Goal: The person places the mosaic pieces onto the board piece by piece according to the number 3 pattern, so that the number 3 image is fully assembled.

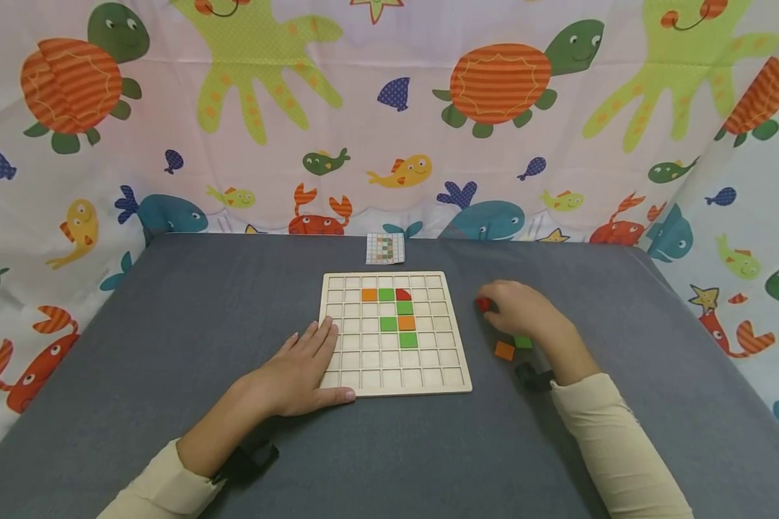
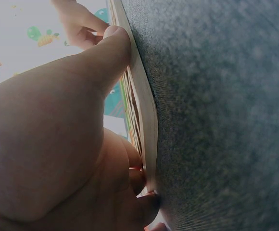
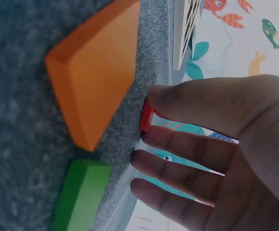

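Note:
A wooden grid board [image 1: 363,360] lies on the grey table, with several orange, green and red tiles in its upper middle cells. My left hand [image 1: 298,371] rests on the board's lower left corner, fingers straight along the left side and thumb on the front edge. To the right of the board, my right hand [image 1: 522,310] pinches a red tile [image 3: 147,114] between thumb and index finger, at the table surface. An orange tile [image 1: 504,351] and a green tile [image 1: 523,342] lie just in front of that hand.
A small card [image 1: 385,249] printed with a coloured grid pattern lies behind the board. A curtain [image 1: 389,130] with sea animals hangs at the back and sides of the table [image 1: 402,454]. Dark straps [image 1: 534,377] sit at both wrists.

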A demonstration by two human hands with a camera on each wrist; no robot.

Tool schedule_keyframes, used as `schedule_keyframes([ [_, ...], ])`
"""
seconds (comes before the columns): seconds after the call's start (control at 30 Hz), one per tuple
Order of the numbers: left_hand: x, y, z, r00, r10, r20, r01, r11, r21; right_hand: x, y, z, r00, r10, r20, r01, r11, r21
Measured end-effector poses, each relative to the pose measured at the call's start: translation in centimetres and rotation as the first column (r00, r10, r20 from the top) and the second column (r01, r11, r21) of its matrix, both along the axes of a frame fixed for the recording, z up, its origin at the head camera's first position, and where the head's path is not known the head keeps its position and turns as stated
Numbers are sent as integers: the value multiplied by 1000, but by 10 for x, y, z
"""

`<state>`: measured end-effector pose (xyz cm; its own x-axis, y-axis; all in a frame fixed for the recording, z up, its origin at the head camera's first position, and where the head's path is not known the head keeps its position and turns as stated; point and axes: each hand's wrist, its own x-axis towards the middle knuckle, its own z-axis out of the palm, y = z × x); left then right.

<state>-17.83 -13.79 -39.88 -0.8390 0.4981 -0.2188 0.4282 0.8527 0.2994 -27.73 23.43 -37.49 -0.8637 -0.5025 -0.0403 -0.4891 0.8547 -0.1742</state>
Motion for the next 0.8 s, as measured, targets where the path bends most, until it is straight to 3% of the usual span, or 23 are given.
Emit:
schedule_keyframes([
  [0.8,0,0,0,1000,1,-3,-1,1000,-3,7,-12,6,1000,-12,6,11,998,56],
])
